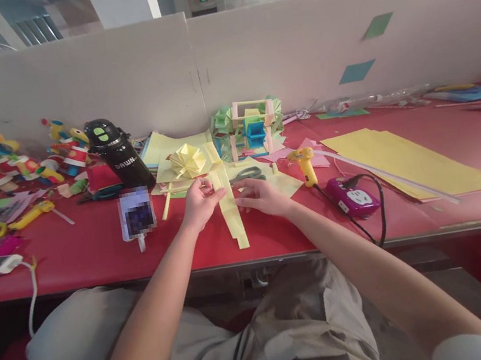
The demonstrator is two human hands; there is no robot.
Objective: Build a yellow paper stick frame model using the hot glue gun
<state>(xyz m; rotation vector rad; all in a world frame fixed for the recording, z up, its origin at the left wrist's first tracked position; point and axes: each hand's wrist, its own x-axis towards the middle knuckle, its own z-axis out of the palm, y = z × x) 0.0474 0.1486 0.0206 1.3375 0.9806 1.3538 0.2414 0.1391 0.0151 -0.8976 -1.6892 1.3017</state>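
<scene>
**Both hands on yellow paper strip at table front**

I see my left hand [199, 203] pinching the long yellow paper strip [230, 206] near its upper part. My right hand [262, 196] rests on it from the other side, fingers loosely curled; I cannot tell whether it grips. The strip lies lengthwise on the red table [95, 255], below a folded yellow paper flower [187, 160]. Green scissors [246, 174] lie just beyond the right hand; a yellow glue gun [305, 163] stands near.
</scene>
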